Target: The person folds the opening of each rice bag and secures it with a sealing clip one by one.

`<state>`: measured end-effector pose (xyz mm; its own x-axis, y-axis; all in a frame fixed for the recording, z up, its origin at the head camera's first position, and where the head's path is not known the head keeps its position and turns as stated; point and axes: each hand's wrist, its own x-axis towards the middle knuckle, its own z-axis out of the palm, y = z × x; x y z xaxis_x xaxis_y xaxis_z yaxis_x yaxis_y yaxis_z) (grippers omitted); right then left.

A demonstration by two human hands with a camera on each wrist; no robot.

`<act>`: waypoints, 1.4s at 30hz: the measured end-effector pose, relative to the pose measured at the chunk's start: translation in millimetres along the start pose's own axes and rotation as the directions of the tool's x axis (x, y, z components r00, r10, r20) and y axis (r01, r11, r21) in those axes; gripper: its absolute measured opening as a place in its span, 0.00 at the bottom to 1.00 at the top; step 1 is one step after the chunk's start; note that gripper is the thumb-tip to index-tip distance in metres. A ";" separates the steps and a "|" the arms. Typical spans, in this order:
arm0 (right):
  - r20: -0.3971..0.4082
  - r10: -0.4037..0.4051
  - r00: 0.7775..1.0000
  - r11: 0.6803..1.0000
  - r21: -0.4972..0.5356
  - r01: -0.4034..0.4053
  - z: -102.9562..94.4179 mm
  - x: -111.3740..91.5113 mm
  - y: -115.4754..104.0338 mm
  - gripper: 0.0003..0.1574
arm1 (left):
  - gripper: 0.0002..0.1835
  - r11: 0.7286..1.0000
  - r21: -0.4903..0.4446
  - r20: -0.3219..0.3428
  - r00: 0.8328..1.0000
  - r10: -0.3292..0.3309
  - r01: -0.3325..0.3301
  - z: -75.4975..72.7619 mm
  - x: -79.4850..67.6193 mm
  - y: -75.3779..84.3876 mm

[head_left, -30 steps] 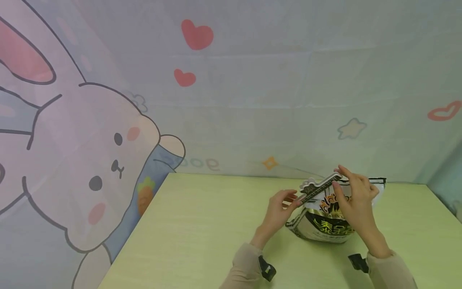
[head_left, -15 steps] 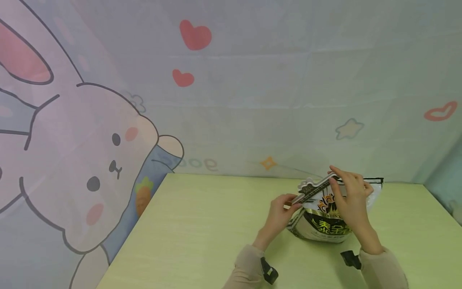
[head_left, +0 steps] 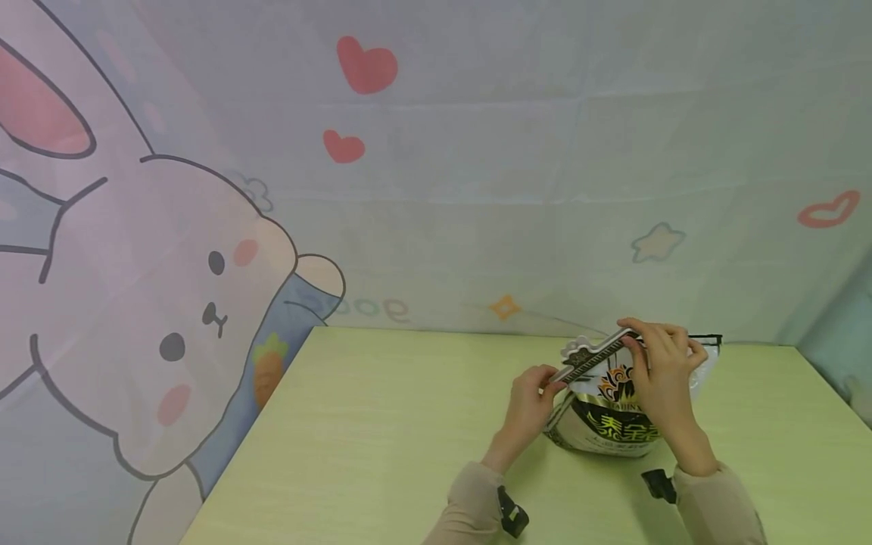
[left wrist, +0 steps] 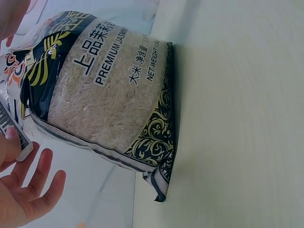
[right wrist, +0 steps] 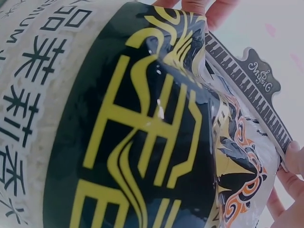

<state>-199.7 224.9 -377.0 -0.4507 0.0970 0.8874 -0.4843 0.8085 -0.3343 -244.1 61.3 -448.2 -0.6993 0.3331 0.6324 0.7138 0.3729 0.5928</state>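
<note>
A clear-windowed bag of rice point(head_left: 616, 428) with black and gold printing stands on the table, slumped. Across its upper left part slants a flat ruler point(head_left: 591, 359) with piano-key markings; a scalloped tab reading "Music" point(right wrist: 259, 71) rises from its edge. My left hand point(head_left: 527, 401) pinches the ruler's lower left end, its other fingers spread loosely in the left wrist view. At the upper right end, my right hand point(head_left: 668, 378) pinches the ruler between thumb and fingers, covering part of the bag's front. Whether the ruler touches the bag cannot be told.
The pale yellow-green table point(head_left: 381, 424) extends left and right of the bag. Behind it hangs a cloth backdrop point(head_left: 477, 166) with a rabbit, hearts and stars. Black straps point(head_left: 512, 513) hang at both sleeves.
My left fingers have closed more around the ruler's lower end. The ruler and both hands stay nearly in place over the bag, and the whole head view has shifted slightly.
</note>
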 end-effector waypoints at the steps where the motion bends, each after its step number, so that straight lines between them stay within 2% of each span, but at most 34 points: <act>1: -0.005 0.002 1.000 1.000 0.005 -0.002 0.3 0.8 0.0 0.17 | 0.08 1.000 0.012 -0.010 1.000 0.008 -0.008 0.5 0.3 0.3; 4: -0.012 0.009 1.000 1.000 0.015 -0.009 1.4 3.1 0.6 0.15 | 0.07 1.000 0.025 -0.026 1.000 0.016 -0.016 1.0 1.2 1.3; 12: -0.006 0.012 1.000 1.000 0.001 -0.012 3.3 6.5 4.0 0.09 | 0.07 0.999 -0.041 -0.020 1.000 -0.002 0.001 4.8 5.5 0.8; 16: -0.030 0.002 1.000 1.000 0.011 -0.002 4.7 6.3 5.1 0.09 | 0.07 0.998 -0.056 -0.017 1.000 -0.010 0.009 5.1 5.7 0.7; 25: -0.055 0.001 0.999 0.999 0.033 0.000 7.1 4.0 7.8 0.10 | 0.06 1.000 -0.003 -0.051 0.999 0.009 -0.009 5.9 5.6 -0.2; 29: -0.053 0.010 0.999 1.000 0.026 -0.009 6.8 2.9 7.6 0.11 | 0.06 1.000 -0.009 -0.057 0.998 -0.002 0.002 7.3 3.8 -1.4; 36: -0.042 0.039 0.998 0.999 0.028 -0.037 5.9 -1.7 6.4 0.15 | 0.09 0.985 -0.157 -0.018 0.997 -0.070 0.066 6.9 -0.3 -3.2; 42: -0.045 0.044 0.998 0.998 0.045 -0.042 6.4 -7.2 6.2 0.20 | 0.10 0.963 -0.237 0.016 0.992 -0.128 0.128 2.4 -5.2 -0.4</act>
<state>-204.3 225.5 -387.5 -0.4373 0.1588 0.8852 -0.4982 0.7767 -0.3855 -240.9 61.5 -452.9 -0.7852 0.2966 0.5436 0.6071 0.1962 0.7700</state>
